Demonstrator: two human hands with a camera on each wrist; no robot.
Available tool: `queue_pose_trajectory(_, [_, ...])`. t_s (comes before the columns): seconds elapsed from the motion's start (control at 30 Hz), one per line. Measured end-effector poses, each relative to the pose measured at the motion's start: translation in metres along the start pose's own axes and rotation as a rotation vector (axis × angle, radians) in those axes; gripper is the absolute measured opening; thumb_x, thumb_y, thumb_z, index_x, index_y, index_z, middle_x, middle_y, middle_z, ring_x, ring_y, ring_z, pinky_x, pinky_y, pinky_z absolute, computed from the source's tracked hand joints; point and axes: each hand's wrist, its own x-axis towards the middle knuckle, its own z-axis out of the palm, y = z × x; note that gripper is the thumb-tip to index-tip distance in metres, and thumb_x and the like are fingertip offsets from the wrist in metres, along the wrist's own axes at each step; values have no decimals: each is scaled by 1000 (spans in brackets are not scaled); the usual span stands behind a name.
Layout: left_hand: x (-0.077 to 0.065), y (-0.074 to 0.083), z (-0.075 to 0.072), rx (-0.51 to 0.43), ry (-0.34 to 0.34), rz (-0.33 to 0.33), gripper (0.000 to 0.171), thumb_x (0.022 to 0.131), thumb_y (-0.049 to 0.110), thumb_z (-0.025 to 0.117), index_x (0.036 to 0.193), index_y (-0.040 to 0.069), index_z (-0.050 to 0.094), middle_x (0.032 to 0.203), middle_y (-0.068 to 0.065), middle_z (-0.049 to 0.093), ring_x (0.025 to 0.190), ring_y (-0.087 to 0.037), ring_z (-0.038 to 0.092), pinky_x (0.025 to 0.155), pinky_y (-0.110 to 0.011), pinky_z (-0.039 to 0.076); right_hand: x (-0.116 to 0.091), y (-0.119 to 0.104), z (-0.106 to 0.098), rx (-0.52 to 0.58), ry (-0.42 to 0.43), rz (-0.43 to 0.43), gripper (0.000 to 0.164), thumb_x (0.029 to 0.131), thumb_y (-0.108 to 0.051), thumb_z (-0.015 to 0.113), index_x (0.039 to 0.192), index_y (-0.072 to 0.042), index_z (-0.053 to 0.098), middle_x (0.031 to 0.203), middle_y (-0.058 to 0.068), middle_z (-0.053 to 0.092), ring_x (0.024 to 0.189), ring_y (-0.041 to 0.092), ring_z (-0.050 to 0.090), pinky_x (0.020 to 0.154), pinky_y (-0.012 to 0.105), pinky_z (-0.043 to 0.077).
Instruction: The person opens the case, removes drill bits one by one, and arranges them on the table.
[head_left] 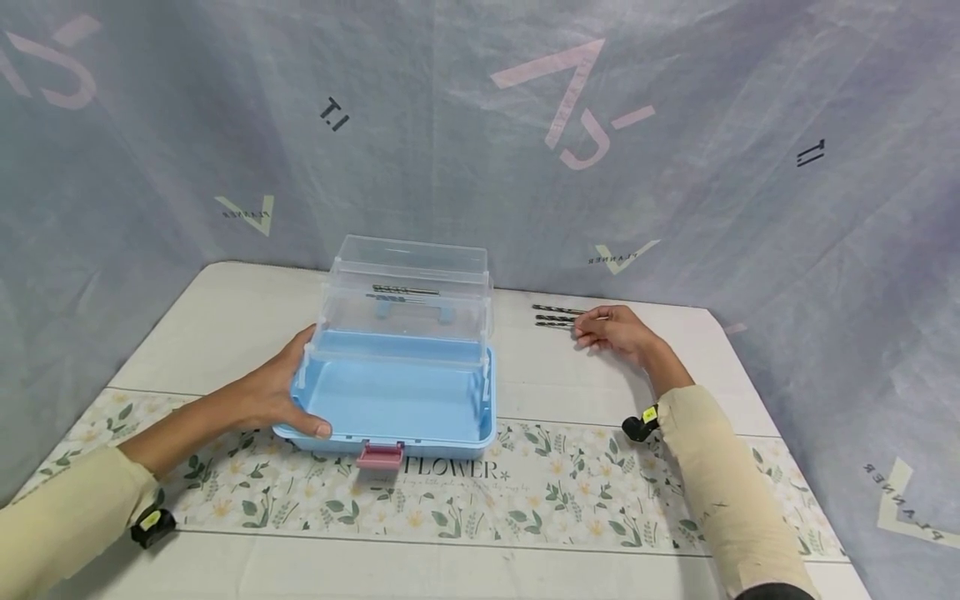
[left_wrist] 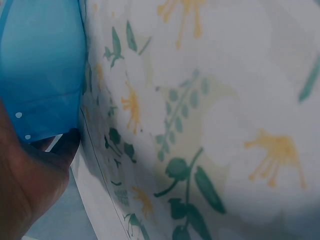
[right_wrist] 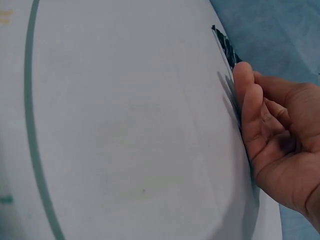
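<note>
A light blue plastic toolbox [head_left: 393, 396] stands with its clear upper part [head_left: 408, 258] raised. My left hand [head_left: 281, 387] holds its left side, thumb along the front left corner and fingers round the wall. The left wrist view shows that same hand [left_wrist: 37, 180] against the blue wall [left_wrist: 42, 60]. Right of the toolbox, dark spiral drill bits [head_left: 553, 317] lie side by side on the table. My right hand [head_left: 615, 332] pinches the shank end of one, its fingers hiding the ends. In the right wrist view, a fluted drill bit tip [right_wrist: 225, 44] sticks out past the fingertips.
Two more drill bits [head_left: 405, 291] show through the clear plastic. A pink latch [head_left: 380, 456] hangs at the toolbox front. The white table [head_left: 360, 562] has a flowered strip across it, and a grey cloth [head_left: 420, 150] rises behind.
</note>
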Motion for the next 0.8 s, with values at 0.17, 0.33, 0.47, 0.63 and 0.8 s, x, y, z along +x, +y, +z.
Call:
queue_pose_trajectory(0.17, [1, -3, 2, -50, 8, 30, 165, 67, 14, 108, 181, 11, -11, 173, -36, 31, 153, -65, 42, 115, -81, 45, 2, 2, 3, -2, 18, 9, 34, 117, -13, 62, 140, 13, 61, 99, -3, 81, 84, 7, 79, 75, 23, 64])
queue_pose_trajectory(0.33, [2, -4, 2, -61, 10, 41, 164, 66, 12, 108, 181, 11, -11, 171, -36, 33, 152, -64, 44, 114, -78, 47, 5, 4, 3, 4, 35, 20, 38, 117, -12, 61, 144, 15, 57, 97, -3, 80, 83, 6, 79, 78, 22, 66])
queue_pose_trajectory(0.47, [2, -3, 2, -53, 8, 35, 164, 67, 13, 107, 181, 11, -11, 172, -35, 32, 152, -64, 43, 114, -79, 46, 6, 6, 2, 24, 55, 38, 37, 117, -10, 60, 145, 14, 56, 96, -4, 81, 84, 5, 79, 80, 22, 66])
queue_pose_trajectory(0.63, [-1, 0, 1, -1, 10, 17, 166, 67, 18, 109, 181, 10, -11, 179, -38, 19, 161, -68, 27, 117, -91, 33, 6, 4, 5, 34, 68, 48, 36, 117, -10, 61, 145, 12, 56, 96, -4, 81, 86, 5, 81, 83, 21, 67])
queue_pose_trajectory(0.8, [0, 0, 0, -9, 3, 15, 165, 67, 17, 108, 180, 10, -11, 179, -37, 19, 161, -67, 28, 117, -90, 34, 7, 4, 7, 46, 84, 55, 36, 117, -8, 60, 144, 14, 56, 94, -5, 81, 84, 4, 81, 81, 20, 66])
